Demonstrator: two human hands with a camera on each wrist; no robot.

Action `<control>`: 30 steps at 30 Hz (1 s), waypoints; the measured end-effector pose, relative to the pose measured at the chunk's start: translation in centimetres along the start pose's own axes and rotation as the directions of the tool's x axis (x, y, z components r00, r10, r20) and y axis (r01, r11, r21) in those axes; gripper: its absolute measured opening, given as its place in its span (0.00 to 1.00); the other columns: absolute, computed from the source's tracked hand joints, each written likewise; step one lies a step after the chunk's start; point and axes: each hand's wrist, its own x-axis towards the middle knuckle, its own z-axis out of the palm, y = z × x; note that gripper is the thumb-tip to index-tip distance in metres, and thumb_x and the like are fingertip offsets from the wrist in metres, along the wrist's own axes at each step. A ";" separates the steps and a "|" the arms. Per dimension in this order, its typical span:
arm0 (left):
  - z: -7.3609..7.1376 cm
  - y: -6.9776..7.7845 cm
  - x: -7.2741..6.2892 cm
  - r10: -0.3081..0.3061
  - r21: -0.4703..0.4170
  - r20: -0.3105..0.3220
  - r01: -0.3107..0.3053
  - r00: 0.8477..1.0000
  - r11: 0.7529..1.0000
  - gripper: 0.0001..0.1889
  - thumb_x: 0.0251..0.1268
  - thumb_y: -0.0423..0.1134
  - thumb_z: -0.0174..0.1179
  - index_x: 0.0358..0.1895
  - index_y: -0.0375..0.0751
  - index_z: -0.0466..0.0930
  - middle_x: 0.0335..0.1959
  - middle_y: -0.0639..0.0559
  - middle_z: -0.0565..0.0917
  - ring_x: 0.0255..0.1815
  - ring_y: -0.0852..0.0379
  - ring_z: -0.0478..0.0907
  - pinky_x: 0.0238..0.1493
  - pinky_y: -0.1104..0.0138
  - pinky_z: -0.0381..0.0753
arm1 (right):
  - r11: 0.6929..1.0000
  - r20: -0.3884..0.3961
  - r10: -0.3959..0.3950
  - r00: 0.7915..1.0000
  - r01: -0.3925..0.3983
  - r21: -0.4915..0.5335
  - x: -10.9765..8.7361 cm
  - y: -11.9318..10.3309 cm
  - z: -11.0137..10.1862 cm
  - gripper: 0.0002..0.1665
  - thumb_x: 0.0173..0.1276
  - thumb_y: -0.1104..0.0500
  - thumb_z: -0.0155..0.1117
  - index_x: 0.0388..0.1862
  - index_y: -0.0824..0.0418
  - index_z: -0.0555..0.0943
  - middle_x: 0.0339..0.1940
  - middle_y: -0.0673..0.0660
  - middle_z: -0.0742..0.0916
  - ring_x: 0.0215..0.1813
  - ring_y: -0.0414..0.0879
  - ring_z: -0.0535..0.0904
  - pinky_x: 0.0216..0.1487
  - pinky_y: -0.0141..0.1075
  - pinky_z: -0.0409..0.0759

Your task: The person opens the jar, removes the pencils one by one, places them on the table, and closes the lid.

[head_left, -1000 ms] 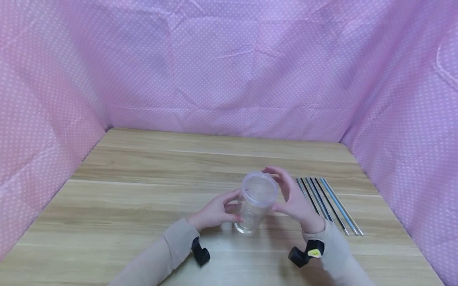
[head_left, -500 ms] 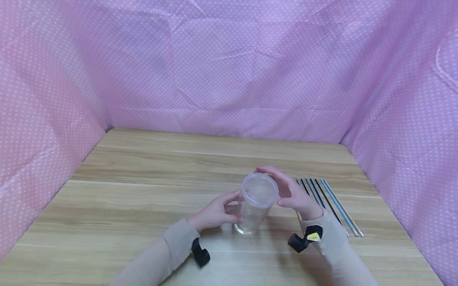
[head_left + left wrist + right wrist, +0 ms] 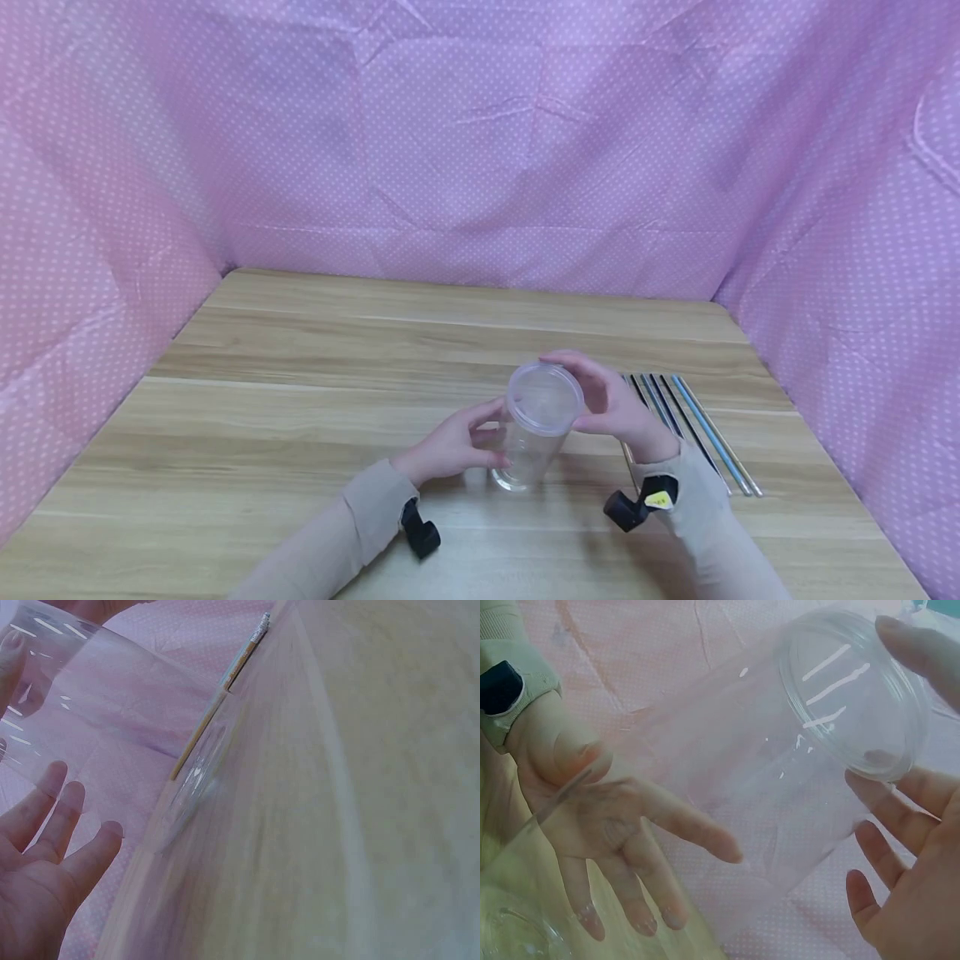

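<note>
A clear plastic jar (image 3: pixel 525 460) stands upright on the wooden table, topped by a translucent round lid (image 3: pixel 545 400). My left hand (image 3: pixel 450 446) holds the jar's body from the left, thumb in front and fingers behind. At the lid's right side, my right hand (image 3: pixel 618 415) grips the rim between thumb and fingers. In the right wrist view the lid (image 3: pixel 847 694) sits between the right thumb and fingertips, while the left hand (image 3: pixel 607 810) shows through the jar wall. The left wrist view catches the left fingers (image 3: pixel 97 859) beside the see-through jar (image 3: pixel 120 712).
Several pencils (image 3: pixel 711 433) in blue, black and gold tones lie side by side right of the jar, partly covered by the right arm. Pink dotted cloth (image 3: pixel 465 150) hangs around the table's back and sides. Each wrist carries a small black camera (image 3: pixel 420 529).
The right hand has come in from slightly apart and closed its thumb against the lid's rim. Its wrist has shifted a little. The left hand and the jar have stayed put.
</note>
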 end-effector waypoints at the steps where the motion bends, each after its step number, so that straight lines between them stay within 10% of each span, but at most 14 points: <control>1: 0.0 0.0 0.0 0.003 0.001 0.001 -0.003 1.000 1.000 0.44 0.54 0.32 0.67 0.74 0.41 0.52 0.66 0.40 0.69 0.67 0.40 0.67 0.68 0.55 0.69 | 1.000 -0.015 -0.009 1.000 0.009 -0.030 -0.1 0.0 0.0 0.37 0.60 0.56 0.69 0.68 0.56 0.67 0.64 0.46 0.75 0.64 0.41 0.70 0.68 0.33 0.65; 21: 0.1 0.2 0.1 0.018 -0.004 0.006 -0.018 1.000 1.000 0.44 0.54 0.31 0.67 0.74 0.44 0.54 0.68 0.42 0.68 0.68 0.42 0.65 0.69 0.55 0.68 | 0.955 -0.248 -0.024 0.968 -0.051 -0.294 -1.3 -1.2 1.9 0.39 0.49 0.72 0.70 0.60 0.76 0.67 0.58 0.46 0.79 0.62 0.39 0.72 0.67 0.27 0.66; 30: 0.0 0.2 -0.1 0.001 0.027 0.000 -0.001 1.000 1.000 0.44 0.53 0.32 0.68 0.74 0.46 0.55 0.66 0.44 0.70 0.67 0.44 0.68 0.67 0.57 0.70 | 0.949 -0.268 0.016 0.963 -0.099 -0.299 -1.4 -1.0 2.0 0.39 0.54 0.63 0.72 0.61 0.77 0.66 0.58 0.42 0.79 0.59 0.40 0.75 0.65 0.26 0.67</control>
